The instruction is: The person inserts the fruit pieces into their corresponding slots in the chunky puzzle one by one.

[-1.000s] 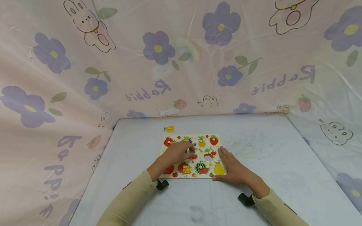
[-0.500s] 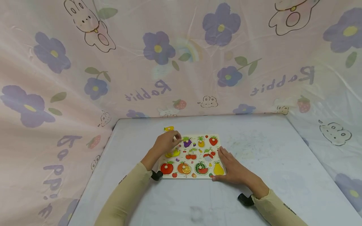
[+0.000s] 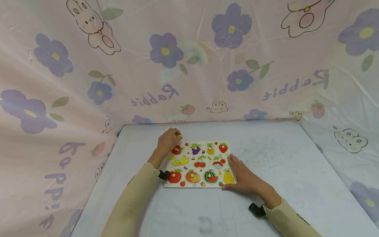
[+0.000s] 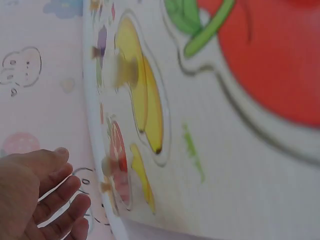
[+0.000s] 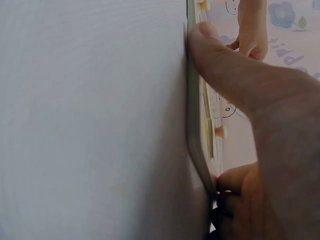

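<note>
A fruit peg-puzzle board (image 3: 186,183) lies on the table, its pictures including bananas (image 3: 180,161), an apple (image 3: 174,176) and a watermelon (image 3: 210,176). Just past its far left corner is a loose yellow pear piece (image 3: 178,136), partly covered by my left hand (image 3: 168,140). The fingers of that hand are loosely bent over the piece; in the left wrist view, thumb and fingertips stand apart with nothing seen between them. My right hand (image 3: 244,176) rests against the board's right edge, fingers along the side and thumb at the near corner. At that corner shows a knobless yellow pear shape (image 3: 229,176).
The white table (image 3: 189,210) runs back to a pink patterned curtain (image 3: 189,75), which also hangs at both sides. A black wrist camera (image 3: 257,210) sits at the right cuff, another (image 3: 164,175) at the left cuff beside the board.
My left hand has moved from over the board's middle to the far left, onto the loose pear piece, uncovering the cherries, bananas and grapes. My right hand stays at the board's edge.
</note>
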The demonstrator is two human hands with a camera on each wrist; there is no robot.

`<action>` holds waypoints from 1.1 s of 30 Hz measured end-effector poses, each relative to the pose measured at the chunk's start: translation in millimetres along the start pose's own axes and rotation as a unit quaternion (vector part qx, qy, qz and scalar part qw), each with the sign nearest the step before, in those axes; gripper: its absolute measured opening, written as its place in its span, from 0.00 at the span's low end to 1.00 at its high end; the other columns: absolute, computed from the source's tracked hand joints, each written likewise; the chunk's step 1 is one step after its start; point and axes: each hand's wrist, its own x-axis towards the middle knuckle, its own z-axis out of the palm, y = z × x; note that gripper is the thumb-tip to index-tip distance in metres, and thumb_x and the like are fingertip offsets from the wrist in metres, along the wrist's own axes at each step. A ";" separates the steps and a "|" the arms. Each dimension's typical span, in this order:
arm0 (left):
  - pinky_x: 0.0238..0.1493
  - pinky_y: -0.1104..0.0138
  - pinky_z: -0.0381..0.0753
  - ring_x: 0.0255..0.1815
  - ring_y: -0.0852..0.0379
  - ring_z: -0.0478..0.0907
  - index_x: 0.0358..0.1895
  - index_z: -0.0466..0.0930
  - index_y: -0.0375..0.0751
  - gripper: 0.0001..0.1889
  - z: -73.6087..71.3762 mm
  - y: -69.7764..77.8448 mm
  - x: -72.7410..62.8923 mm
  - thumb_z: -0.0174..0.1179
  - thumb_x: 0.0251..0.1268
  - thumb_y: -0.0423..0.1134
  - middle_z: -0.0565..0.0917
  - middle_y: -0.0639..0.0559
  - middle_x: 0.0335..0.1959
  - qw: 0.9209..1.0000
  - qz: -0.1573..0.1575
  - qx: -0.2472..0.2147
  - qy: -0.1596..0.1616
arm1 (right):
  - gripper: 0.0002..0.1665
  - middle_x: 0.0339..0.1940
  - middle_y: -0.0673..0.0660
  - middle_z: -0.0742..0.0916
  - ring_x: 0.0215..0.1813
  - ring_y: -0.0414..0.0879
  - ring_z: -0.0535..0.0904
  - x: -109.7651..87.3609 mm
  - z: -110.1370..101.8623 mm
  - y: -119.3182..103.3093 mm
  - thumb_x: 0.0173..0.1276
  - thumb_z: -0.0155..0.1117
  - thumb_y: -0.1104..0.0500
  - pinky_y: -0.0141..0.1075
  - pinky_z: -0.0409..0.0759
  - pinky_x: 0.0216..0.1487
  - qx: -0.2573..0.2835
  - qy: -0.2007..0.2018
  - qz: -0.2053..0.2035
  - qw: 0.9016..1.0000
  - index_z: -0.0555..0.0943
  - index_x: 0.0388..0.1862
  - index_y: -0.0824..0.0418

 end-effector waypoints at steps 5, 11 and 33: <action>0.52 0.52 0.84 0.51 0.48 0.85 0.58 0.86 0.41 0.16 1.0 -7.4 6.7 0.70 0.76 0.45 0.86 0.46 0.54 1.000 -0.021 -0.012 -0.008 | 0.80 0.90 0.68 0.51 0.88 0.66 0.49 -0.7 -1.8 -1.2 0.57 0.78 0.25 0.63 0.53 0.83 0.003 -0.004 0.003 1.000 0.49 0.88 0.70; 0.55 0.50 0.82 0.51 0.46 0.84 0.59 0.84 0.39 0.16 4.0 -12.7 9.7 0.69 0.76 0.43 0.84 0.44 0.53 0.999 -0.035 -0.003 -0.005 | 0.80 0.90 0.68 0.51 0.88 0.66 0.49 -0.6 -2.1 -1.6 0.57 0.78 0.25 0.63 0.52 0.83 0.001 -0.005 0.003 1.000 0.48 0.88 0.70; 0.55 0.51 0.80 0.46 0.49 0.80 0.57 0.84 0.42 0.14 7.0 -20.7 21.5 0.66 0.79 0.46 0.83 0.47 0.47 0.998 -0.047 0.033 -0.036 | 0.80 0.90 0.67 0.51 0.89 0.65 0.49 -0.4 0.3 0.1 0.58 0.79 0.26 0.63 0.53 0.83 0.004 0.000 0.000 1.000 0.48 0.88 0.70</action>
